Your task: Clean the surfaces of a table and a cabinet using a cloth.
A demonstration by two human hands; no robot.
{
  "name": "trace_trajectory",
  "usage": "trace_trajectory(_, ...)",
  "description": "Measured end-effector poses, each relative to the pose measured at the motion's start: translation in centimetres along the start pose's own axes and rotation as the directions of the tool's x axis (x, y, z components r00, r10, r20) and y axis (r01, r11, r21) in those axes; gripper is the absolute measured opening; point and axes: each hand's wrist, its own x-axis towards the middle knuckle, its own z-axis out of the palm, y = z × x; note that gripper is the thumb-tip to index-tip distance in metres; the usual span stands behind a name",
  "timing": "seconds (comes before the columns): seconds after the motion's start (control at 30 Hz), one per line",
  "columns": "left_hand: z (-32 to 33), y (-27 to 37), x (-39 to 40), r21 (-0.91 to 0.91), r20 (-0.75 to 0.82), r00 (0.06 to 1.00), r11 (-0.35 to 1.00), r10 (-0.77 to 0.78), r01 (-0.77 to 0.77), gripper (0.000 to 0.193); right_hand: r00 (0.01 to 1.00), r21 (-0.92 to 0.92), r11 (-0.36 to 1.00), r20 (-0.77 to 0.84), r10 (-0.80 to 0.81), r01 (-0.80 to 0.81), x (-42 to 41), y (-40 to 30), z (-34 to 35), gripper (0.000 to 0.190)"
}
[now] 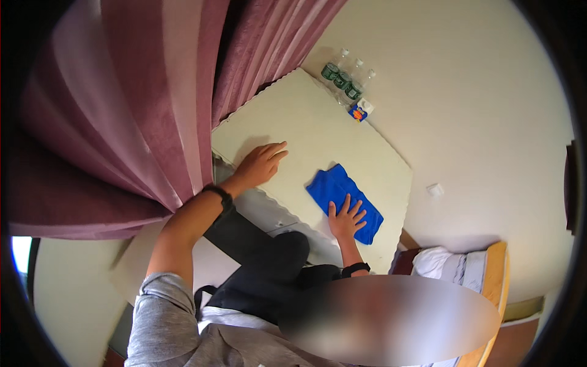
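A piece of blue cloth (334,183), seemingly folded into a long rectangle, lies on the pale tabletop (302,114). Across its near right part my right hand (346,220) rests flat, palm down and fingers spread. My left hand (263,161) is at the table's left side, apart from the cloth; it holds nothing visible, and its fingers point to the right, slightly apart. A shadow falls on the tabletop beside it, and whether it touches the surface is hard to tell. Dark bands circle both wrists.
Three clear plastic bottles (341,80) with green labels stand against the wall, beside a small blue-and-white carton (361,110). Striped purple curtains (151,91) hang close along the left. A bed (472,270) with a wooden end is at lower right. A blurred patch hides the lower middle.
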Motion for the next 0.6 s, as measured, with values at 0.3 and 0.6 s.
trace_trajectory(0.3, -10.0, 8.3, -28.2, 0.107, 0.586, 0.791, 0.984, -0.175, 0.139, 0.06, 0.976, -0.009, 0.981, -0.093, -0.196, 0.196, -4.7, -13.6, 1.7, 0.08)
trace_trajectory(0.6, -10.3, 7.8, -33.0, 0.15, 0.489, 0.821, 0.956, -0.294, 0.253, 0.056, 0.928, 0.14, 0.917, -0.066, -0.367, 0.373, -7.6, -35.7, 3.3, 0.076)
